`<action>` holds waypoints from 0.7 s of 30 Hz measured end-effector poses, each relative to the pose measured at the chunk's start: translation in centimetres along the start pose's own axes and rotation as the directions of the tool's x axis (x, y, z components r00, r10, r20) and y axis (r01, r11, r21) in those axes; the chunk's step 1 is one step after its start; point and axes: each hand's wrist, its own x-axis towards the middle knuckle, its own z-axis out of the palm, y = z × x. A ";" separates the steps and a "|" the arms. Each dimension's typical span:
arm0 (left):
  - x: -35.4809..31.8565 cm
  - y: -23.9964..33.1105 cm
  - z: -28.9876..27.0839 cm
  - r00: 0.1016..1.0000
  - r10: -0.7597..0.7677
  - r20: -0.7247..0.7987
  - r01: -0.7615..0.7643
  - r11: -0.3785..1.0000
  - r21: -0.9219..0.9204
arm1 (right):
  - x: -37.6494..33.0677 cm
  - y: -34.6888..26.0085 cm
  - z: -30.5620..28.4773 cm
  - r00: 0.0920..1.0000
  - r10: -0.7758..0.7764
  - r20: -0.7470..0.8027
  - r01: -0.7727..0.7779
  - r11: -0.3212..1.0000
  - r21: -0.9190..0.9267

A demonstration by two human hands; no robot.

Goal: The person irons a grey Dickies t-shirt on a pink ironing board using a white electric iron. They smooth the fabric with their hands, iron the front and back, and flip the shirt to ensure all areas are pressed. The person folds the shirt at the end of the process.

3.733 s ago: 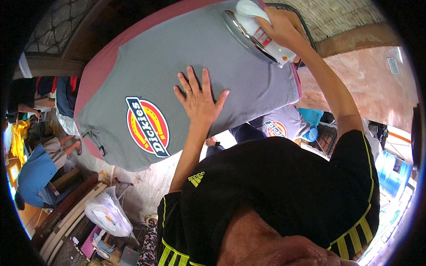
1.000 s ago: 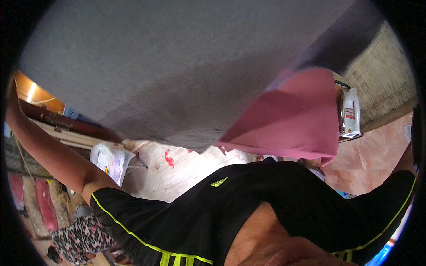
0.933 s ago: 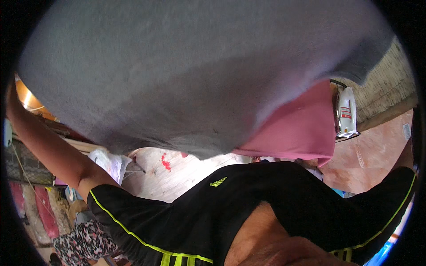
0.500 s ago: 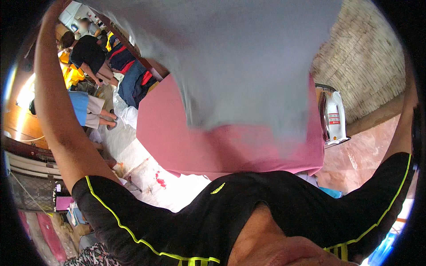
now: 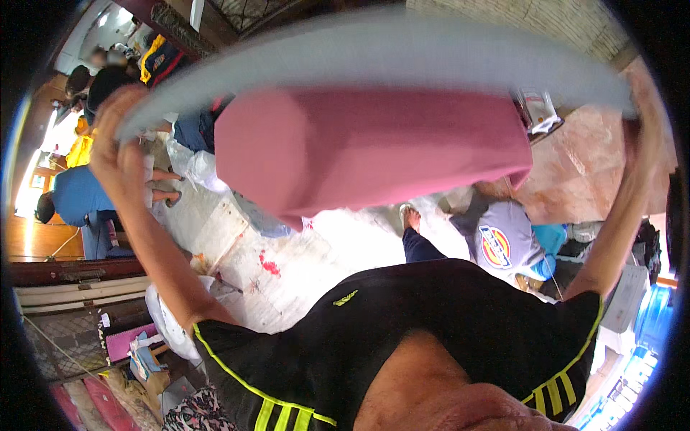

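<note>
A grey cloth [image 5: 381,61] is stretched taut in the air between my raised hands, blurred by motion. My left hand [image 5: 118,144] is closed on its left end. At the far right, my right hand [image 5: 647,118] grips the other end, its fingers partly lost near the dark rim. Below the cloth stands a table covered in pink fabric [image 5: 402,144], its near edge hanging down. Just past the table's right side rests a white clothes iron [image 5: 539,111], partly hidden behind the grey cloth.
A person in a blue top [image 5: 79,197] bends at the left, near others farther back. Plastic bags [image 5: 194,161] lie on the floor beside the table. A grey bag with a round emblem [image 5: 507,233] sits at the near right. A wooden ledge [image 5: 72,271] runs along the left.
The grey cloth hung down over the pink table; now it is swung up into a taut band. Both hands have come into view, and more floor shows near me.
</note>
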 end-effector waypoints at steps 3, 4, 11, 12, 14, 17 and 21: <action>-12.0 4.7 1.6 0.915 -0.215 0.341 0.306 0.921 -0.242 | -13.9 4.1 -4.8 0.957 0.289 0.017 -0.288 0.947 0.140; -15.2 5.9 1.6 0.872 -0.231 0.431 0.384 0.870 -0.311 | -17.9 5.5 -5.4 0.936 0.341 0.080 -0.346 0.937 0.054; -28.1 12.2 3.1 0.505 -0.284 0.815 0.645 0.752 -0.137 | -34.2 7.8 -8.8 0.591 0.719 0.367 -0.778 0.628 0.021; -28.5 12.4 2.9 0.485 -0.275 0.830 0.647 0.751 -0.129 | -34.8 7.5 -9.4 0.574 0.733 0.365 -0.787 0.617 0.000; -29.3 12.6 2.4 0.446 -0.256 0.858 0.649 0.752 -0.113 | -35.8 7.5 -10.7 0.547 0.745 0.381 -0.805 0.594 -0.005; -30.6 12.8 2.4 0.387 -0.250 0.888 0.639 0.767 -0.062 | -36.8 8.0 -11.7 0.497 0.763 0.412 -0.840 0.542 0.010; -34.1 12.4 5.9 0.135 -0.131 0.982 0.595 0.804 0.025 | -38.2 12.5 -12.0 0.172 0.915 0.366 -0.820 0.339 -0.461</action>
